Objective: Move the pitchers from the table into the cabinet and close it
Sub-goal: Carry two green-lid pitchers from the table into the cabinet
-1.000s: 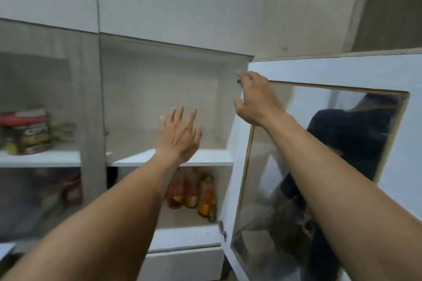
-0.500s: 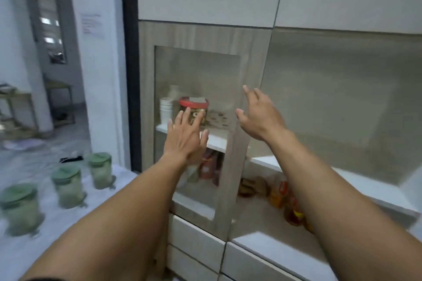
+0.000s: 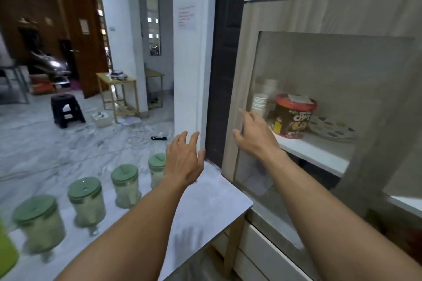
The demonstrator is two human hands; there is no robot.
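Several clear pitchers with green lids stand in a row on the white table (image 3: 212,198) at lower left; the nearest is (image 3: 40,223), then (image 3: 88,201), (image 3: 125,186), and the farthest (image 3: 156,170) is partly behind my left hand. My left hand (image 3: 183,161) hovers open above the table, just right of the farthest pitcher. My right hand (image 3: 254,136) is open, raised in front of the glass door of the cabinet (image 3: 239,98) on the right. Neither hand holds anything.
Behind the glass, a shelf (image 3: 319,151) carries a red-lidded tub (image 3: 293,116), stacked cups (image 3: 259,104) and a dotted plate (image 3: 332,129). A bright green object (image 3: 6,251) sits at the left edge. A black stool (image 3: 66,109) and wooden table (image 3: 121,92) stand on the marble floor.
The view has swung left from the open cabinet toward the table and room. My right hand has let go of the cabinet door; both hands have dropped lower, staying open.
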